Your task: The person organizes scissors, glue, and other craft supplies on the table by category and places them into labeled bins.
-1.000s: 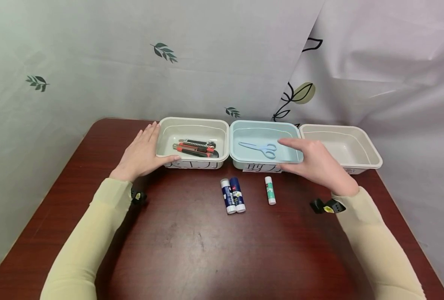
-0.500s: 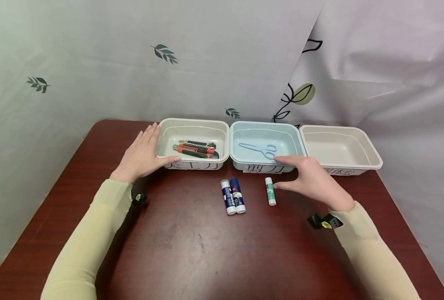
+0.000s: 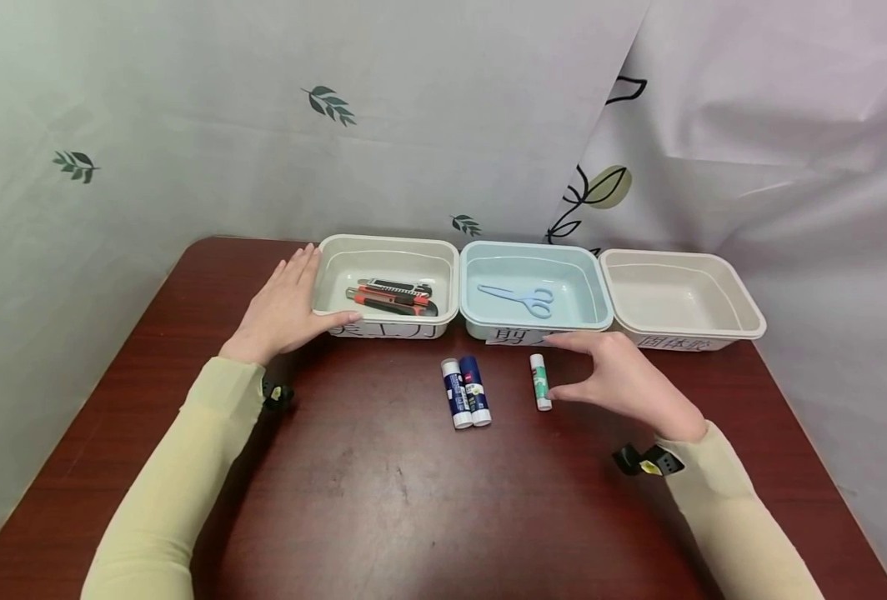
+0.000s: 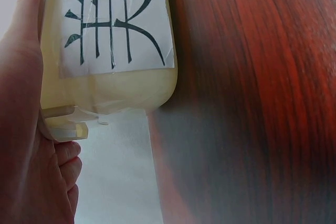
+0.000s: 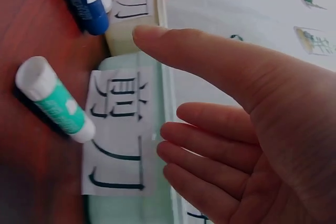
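My left hand [image 3: 282, 304] rests against the left corner of the beige bin [image 3: 387, 328], thumb along its front rim. Utility knives [image 3: 394, 302] lie inside that bin. Just right of a green-and-white glue stick [image 3: 540, 382], my right hand [image 3: 631, 379] hovers with thumb and fingers spread apart and nothing between them. In the right wrist view the same glue stick [image 5: 58, 103] lies apart from the hand. Two blue-and-white glue sticks [image 3: 456, 393] lie side by side on the table, left of the green one.
In the middle of the row, a light blue bin [image 3: 488, 254] holds light blue scissors [image 3: 522, 297]. To its right stands another beige bin [image 3: 684, 333] with a lettered label. All three bins stand along the back edge of the dark red-brown table [image 3: 383, 517].
My right hand has come back from over the blue bin, moving down toward the table beside the green glue stick. The left hand has stayed in place.
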A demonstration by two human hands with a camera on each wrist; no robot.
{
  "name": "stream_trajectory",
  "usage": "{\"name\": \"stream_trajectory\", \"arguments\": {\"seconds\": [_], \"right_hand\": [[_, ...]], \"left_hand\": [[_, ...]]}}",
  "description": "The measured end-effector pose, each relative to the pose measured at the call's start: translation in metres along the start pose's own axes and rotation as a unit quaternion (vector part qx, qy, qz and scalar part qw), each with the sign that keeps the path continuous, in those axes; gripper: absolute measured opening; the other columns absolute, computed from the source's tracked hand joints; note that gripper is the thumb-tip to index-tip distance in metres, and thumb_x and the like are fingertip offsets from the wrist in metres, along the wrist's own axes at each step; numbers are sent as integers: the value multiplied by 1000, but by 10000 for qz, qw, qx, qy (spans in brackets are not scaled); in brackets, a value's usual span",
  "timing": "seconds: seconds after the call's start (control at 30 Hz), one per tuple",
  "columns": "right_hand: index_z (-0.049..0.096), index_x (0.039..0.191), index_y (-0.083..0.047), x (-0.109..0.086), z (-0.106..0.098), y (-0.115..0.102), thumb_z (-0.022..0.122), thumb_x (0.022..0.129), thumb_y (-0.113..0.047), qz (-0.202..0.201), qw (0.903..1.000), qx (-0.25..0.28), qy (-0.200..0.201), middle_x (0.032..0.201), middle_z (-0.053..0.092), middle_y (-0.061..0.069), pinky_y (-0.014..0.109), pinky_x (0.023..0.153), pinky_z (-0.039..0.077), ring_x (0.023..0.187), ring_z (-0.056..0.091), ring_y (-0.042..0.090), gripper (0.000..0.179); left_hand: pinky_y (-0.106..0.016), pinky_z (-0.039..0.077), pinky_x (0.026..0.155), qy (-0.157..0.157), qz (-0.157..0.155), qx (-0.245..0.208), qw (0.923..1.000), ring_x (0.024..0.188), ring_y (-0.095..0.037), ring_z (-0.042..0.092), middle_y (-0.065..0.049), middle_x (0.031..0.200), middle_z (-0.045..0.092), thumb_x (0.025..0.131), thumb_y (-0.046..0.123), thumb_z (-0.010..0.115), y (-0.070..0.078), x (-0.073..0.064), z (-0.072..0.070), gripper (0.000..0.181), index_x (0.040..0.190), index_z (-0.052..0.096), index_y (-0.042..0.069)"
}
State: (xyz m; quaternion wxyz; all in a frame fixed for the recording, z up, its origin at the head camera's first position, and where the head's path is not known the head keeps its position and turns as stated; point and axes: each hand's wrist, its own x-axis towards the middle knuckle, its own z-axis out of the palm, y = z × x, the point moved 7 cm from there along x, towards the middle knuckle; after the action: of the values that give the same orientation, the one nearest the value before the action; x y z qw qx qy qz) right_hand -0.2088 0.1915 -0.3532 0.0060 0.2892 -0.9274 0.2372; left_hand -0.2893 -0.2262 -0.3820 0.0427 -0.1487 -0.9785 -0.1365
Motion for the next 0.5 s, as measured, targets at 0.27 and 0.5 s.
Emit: {"name": "stream_trajectory", "arguments": {"seconds": [0.27, 0.5], "right_hand": [[68, 132, -2, 2, 25, 13, 98, 66, -32, 103, 9993, 89, -338, 127, 69, 8, 45, 98, 53, 114, 65, 23, 79], [66, 134, -2, 5, 36, 20, 99, 64, -32, 49, 9993, 81, -375, 127, 69, 7, 45, 98, 52, 113, 64, 21, 83]], "left_hand": [[-45, 4, 125, 19, 14, -3, 10000, 154, -34, 10, -23, 166, 14, 84, 78, 61, -1, 1, 1, 123, 160, 14, -7], [-47, 7, 124, 46, 25, 36, 10000, 153, -35, 12, -23, 166, 15, 84, 78, 61, -1, 1, 0, 123, 160, 14, -7]]}}
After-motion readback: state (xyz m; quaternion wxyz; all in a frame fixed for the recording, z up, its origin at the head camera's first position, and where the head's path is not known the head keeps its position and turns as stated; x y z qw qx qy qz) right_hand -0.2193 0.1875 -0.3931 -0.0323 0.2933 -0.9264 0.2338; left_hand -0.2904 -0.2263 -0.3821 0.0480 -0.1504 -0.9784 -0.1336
